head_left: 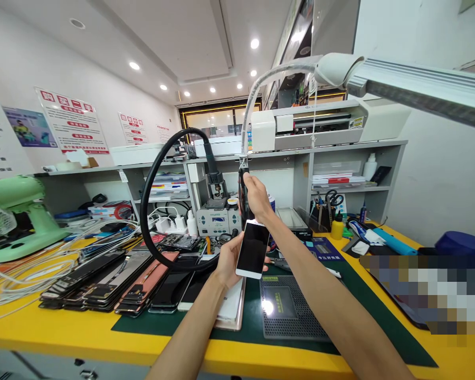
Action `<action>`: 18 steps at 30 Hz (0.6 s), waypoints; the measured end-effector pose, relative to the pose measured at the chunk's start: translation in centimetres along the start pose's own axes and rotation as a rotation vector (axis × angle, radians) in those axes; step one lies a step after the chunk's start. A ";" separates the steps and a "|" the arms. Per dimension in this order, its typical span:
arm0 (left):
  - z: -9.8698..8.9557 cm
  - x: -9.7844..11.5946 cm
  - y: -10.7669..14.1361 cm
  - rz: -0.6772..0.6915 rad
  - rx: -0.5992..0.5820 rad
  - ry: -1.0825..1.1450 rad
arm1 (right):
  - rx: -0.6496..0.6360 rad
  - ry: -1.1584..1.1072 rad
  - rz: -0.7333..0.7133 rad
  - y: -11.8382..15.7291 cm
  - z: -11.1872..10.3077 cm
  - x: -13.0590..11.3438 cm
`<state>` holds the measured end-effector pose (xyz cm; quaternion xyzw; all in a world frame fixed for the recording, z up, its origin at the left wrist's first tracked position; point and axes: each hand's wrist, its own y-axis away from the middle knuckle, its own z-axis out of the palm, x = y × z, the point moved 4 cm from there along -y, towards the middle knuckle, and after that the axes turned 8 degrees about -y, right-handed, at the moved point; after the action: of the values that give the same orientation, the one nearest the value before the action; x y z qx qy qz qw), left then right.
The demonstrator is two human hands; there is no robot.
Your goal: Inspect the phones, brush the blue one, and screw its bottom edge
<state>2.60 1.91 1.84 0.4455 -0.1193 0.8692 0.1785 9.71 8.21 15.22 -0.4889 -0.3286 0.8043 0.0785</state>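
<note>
My left hand (228,259) is wrapped around a white smartphone (253,249) from its left edge, with fingertips showing at its right side. The phone's dark screen faces me, tilted up, and it is held above the bench. My right hand (258,196) reaches past the phone. Its fingers close on a black clamp (244,192) at the foot of a lamp's flexible gooseneck (250,105), by the shelf edge; part of the grip is hidden. Below the phone lie a pale tablet-like slab (233,311) and a grey perforated pad (279,316) on a green mat (380,322).
Stacked phone screens (103,285) line the left of the yellow bench (83,332). A hot-air station (219,221) with a looping black hose (144,206) stands behind. At left are a green fan (27,221) and white cables. Scissors (334,198) and a yellow bottle (338,227) stand back right.
</note>
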 end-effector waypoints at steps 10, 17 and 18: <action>0.0 0.0 0.0 0.009 -0.019 -0.009 | 0.038 -0.025 0.038 0.0 -0.1 -0.2; 0.1 0.0 0.1 -0.005 -0.015 -0.012 | 0.026 -0.050 0.044 0.0 -0.1 -0.1; 0.0 0.0 0.1 -0.003 -0.009 -0.012 | 0.025 -0.051 0.043 0.0 -0.1 -0.1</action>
<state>2.54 1.80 1.85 0.4501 -0.1236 0.8656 0.1811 9.85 8.18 15.24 -0.4743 -0.3099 0.8219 0.0589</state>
